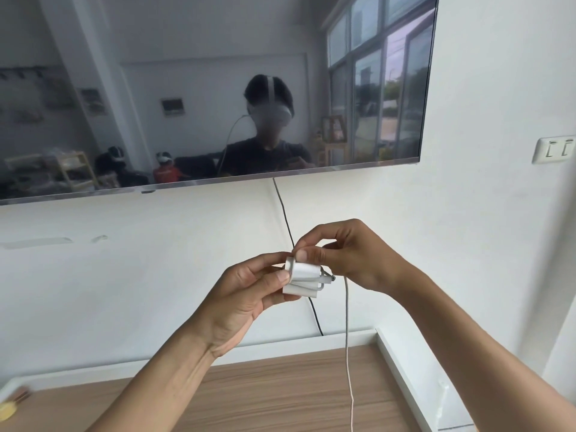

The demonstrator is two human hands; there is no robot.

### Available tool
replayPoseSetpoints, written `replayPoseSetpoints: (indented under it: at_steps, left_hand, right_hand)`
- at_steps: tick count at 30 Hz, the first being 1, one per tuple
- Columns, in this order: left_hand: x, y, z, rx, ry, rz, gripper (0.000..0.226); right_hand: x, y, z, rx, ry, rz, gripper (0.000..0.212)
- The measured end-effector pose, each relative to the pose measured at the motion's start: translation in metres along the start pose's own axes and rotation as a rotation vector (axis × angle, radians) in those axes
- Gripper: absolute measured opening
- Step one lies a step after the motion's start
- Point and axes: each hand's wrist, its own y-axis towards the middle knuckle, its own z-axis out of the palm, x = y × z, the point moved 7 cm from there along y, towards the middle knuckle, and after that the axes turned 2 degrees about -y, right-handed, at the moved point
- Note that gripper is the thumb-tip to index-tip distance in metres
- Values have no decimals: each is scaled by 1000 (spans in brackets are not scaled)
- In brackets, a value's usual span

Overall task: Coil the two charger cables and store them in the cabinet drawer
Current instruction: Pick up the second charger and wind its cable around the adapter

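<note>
A white charger cable bundle point(304, 279), folded into several flat loops, is held up in front of the wall. My left hand point(249, 291) grips the loops from the left, thumb on top. My right hand point(346, 254) pinches the top loop from the right with thumb and forefinger. The cable's loose white tail point(347, 338) hangs straight down from the bundle, past the cabinet top and out of the frame's lower edge. A small plug tip point(333, 278) sticks out at the bundle's right. No second cable or drawer is in view.
A wood-topped cabinet point(280, 388) with a white rim lies below my arms. A wall-mounted TV point(187, 88) hangs above, its black cord point(285, 219) running down the wall behind my hands. A wall socket point(554, 149) sits at right. A yellow object point(7, 411) lies at the far left.
</note>
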Motion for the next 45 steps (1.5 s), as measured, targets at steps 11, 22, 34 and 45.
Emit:
replayPoseSetpoints:
  at_steps: [11,22,34,45]
  left_hand:
    - [-1,-12,-5,16,-69,-24,26]
    - [3,-15,-28,-259,-24,92,25]
    - [15,-21,-35,-405,203,110,14]
    - [17,-12,-40,-519,238,173,13]
  right_hand:
    - [-46,5,18,-8,181,157,27]
    - [-64,-17,79,-381,212,178,39]
    - [-78,-37,86,-546,154,318,37]
    - [-45,-48,81,-299,-434,132,27]
